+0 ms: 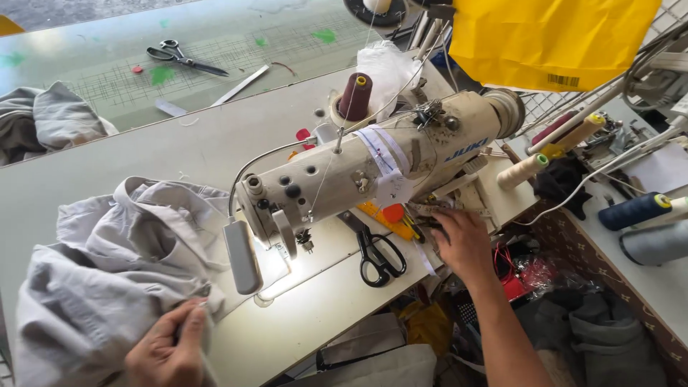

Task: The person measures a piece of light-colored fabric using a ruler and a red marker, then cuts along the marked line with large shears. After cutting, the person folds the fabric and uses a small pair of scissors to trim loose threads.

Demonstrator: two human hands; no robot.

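Grey fabric [107, 272] lay bunched in loose folds on the left part of the pale surface [179, 150], its right edge reaching to just beside the needle end of the cream sewing machine [373, 161]. Judged soft, light and limp — it should drape and slide rather than hold shape, so a pinch at an edge or seam looks the best place to take hold; a grab mid-heap would only gather more folds.

Left hand [166, 351]: at the bottom edge of the heap, fingers curled and closed on the cloth's near edge, thumb uppermost. Cloth touched and gripped by this hand; the bulk of it lay above and to the left of the knuckles.

Right hand [464, 240]: well apart from the fabric, on the far side of the machine body, palm down, fingers reaching in among the clutter at the machine's base. Could not tell whether it held anything — fingertips partly hidden.

Between the two hands: black-handled scissors [376, 254] flat on the surface under the machine arm, and a grey lamp head [242, 258] on a bent stalk, lighting the needle plate.

Also noted: maroon thread cone [355, 97] on top of the machine; second scissors [185, 59] on the green cutting mat [215, 43] behind; yellow bag [552, 39] hanging upper right.
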